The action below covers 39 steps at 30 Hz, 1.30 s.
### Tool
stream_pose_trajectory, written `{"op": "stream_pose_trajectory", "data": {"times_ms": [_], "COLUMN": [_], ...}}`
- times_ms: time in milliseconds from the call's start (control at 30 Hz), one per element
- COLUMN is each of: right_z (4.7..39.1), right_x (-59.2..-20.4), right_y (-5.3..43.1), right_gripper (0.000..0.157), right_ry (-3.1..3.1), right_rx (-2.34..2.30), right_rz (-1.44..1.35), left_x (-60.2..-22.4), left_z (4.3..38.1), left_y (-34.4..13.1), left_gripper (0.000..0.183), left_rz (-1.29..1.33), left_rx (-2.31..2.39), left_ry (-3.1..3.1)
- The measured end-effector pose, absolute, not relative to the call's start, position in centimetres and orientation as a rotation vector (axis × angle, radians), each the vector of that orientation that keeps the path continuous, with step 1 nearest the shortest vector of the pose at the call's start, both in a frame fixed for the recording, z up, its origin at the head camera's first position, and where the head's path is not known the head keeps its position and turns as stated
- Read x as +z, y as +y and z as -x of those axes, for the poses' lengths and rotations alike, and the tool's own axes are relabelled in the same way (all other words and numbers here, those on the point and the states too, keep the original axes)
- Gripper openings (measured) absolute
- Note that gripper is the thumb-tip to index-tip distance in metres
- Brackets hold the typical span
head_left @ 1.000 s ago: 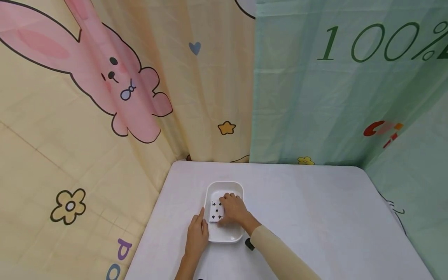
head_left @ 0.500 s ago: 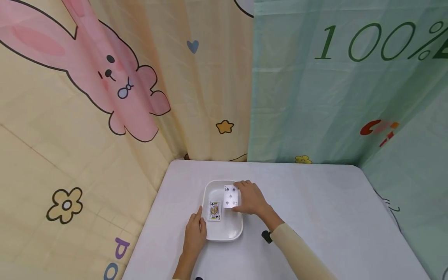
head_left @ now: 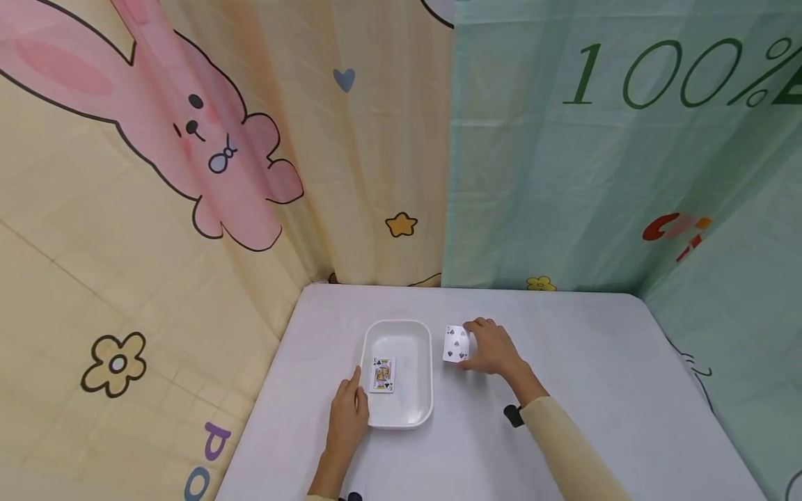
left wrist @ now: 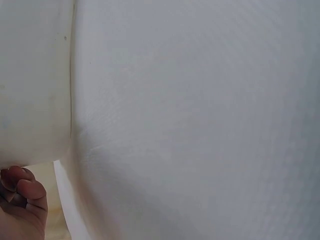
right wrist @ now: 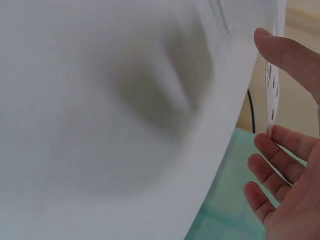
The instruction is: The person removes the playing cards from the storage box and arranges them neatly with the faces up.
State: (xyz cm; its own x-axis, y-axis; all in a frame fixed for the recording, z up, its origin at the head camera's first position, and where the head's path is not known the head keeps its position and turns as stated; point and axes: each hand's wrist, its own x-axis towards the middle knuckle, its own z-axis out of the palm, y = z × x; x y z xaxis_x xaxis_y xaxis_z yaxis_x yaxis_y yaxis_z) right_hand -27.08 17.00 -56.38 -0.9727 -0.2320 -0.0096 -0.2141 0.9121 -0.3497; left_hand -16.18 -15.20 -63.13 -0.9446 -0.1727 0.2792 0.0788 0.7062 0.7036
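In the head view a white tray [head_left: 401, 423] stands left of the table's middle, with a king playing card [head_left: 382, 376] lying face up inside. My left hand [head_left: 347, 414] holds the tray by its left rim, its index finger stretched along the edge; in the left wrist view its other fingers [left wrist: 31, 190] curl against the tray's side. Right of the tray, my right hand [head_left: 495, 348] pinches a five of spades playing card [head_left: 456, 344] by opposite edges. In the right wrist view that card [right wrist: 272, 97] appears nearly edge-on between thumb and fingertips, above the table.
A white-covered table [head_left: 583, 390] extends to the right of the tray. Behind it hang a yellow curtain [head_left: 388, 153] with cartoon prints and a green curtain [head_left: 501, 181]. A small black device [head_left: 514, 416] sits at the right wrist.
My right hand has lifted the five of spades out of the tray and carried it right, past the rim. The king beneath is now uncovered. My left hand has stayed at the tray.
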Motion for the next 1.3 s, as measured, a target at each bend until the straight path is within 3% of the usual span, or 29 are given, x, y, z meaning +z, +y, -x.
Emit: {"op": "stream_pose_trajectory", "data": {"times_ms": [400, 1300], "right_z": [27.5, 28.3], "right_x": [-61.0, -60.8], "right_y": [18.3, 18.5], "right_gripper": [0.088, 0.093], "right_ry": [2.867, 2.824], "right_rx": [-0.558, -0.555], "right_rz": [0.31, 0.345], "left_x": [-63.3, -63.1], "left_z": [16.0, 16.1], "left_y": [-15.1, -15.2], "left_gripper": [0.047, 0.046], "left_rz": [-0.087, -0.102], "left_rx": [-1.091, -1.105], "left_ry": [-2.601, -2.614]}}
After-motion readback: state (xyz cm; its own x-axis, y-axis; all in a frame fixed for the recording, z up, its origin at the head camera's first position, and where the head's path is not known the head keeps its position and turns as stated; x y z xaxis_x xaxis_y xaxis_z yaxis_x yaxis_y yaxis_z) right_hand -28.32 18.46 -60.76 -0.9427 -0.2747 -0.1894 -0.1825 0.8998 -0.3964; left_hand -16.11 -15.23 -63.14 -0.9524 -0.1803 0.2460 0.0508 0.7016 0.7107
